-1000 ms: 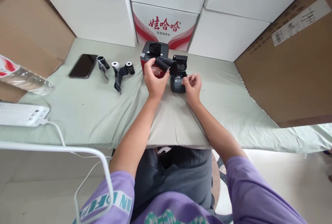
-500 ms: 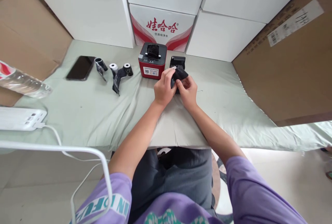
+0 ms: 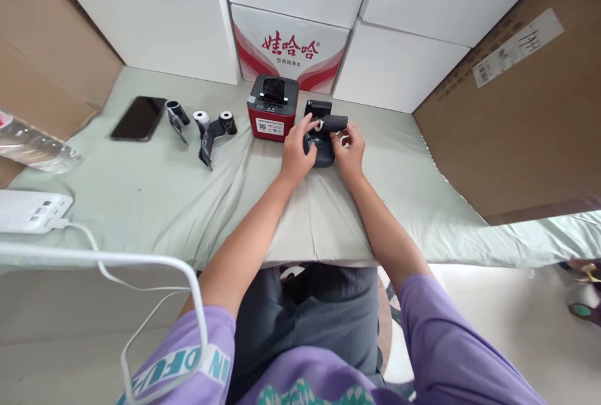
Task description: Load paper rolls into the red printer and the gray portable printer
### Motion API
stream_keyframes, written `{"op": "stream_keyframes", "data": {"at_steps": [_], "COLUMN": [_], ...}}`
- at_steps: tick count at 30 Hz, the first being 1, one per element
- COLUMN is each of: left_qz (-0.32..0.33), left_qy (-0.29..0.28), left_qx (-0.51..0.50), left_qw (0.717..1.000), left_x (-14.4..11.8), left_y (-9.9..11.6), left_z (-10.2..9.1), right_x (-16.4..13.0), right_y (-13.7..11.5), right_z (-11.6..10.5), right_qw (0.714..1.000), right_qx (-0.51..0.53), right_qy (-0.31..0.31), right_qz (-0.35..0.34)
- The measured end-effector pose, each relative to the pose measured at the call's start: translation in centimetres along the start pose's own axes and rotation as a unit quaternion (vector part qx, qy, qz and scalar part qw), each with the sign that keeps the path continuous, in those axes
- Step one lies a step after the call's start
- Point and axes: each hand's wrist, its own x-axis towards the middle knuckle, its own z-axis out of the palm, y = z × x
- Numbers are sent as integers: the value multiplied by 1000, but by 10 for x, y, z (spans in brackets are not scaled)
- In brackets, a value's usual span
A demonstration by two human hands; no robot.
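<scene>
A small black printer [image 3: 323, 156] lies with its lid raised in front of me. Above its open compartment is a black paper roll [image 3: 334, 123] with a white core end facing left. My right hand [image 3: 350, 149] grips this roll from below and the right, fingers curled. At the printer's left side, my left hand [image 3: 297, 149] has its thumb and fingers apart, a fingertip close to the roll's white end; whether it touches is unclear. A red and black box-shaped printer [image 3: 271, 126] stands just left of the small one, dark paper coming out of its top.
Several loose black rolls, one a roll with a hanging strip [image 3: 227, 123], lie left beside a phone [image 3: 138, 118]. A bottle [image 3: 37, 145] and a white power bank [image 3: 32, 212] with a cable are farther left. White boxes [image 3: 286, 48] line the back; a cardboard carton [image 3: 511, 117] stands right.
The black roll has turned level and shifted right, away from the left fingers. My left hand has opened, uncovering the small printer's compartment. The view has shifted slightly.
</scene>
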Motion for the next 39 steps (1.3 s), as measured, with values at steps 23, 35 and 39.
{"op": "stream_keyframes", "data": {"at_steps": [23,35,39], "left_qz": [-148,-161,-150], "left_qy": [-41,-56,-51], "left_qx": [18,85,93], "left_qw": [988,982,983], "left_x": [4,4,2], "left_y": [-9,-4,-4], "left_z": [1,0,3], "right_x": [-13,-15,-16], "right_y": [26,27,29], "right_z": [10,10,11], "right_qw": [998,995,995], "right_qx": [-48,-81,-86], "right_qy": [-6,-59,-42], "right_qz": [49,25,36]}}
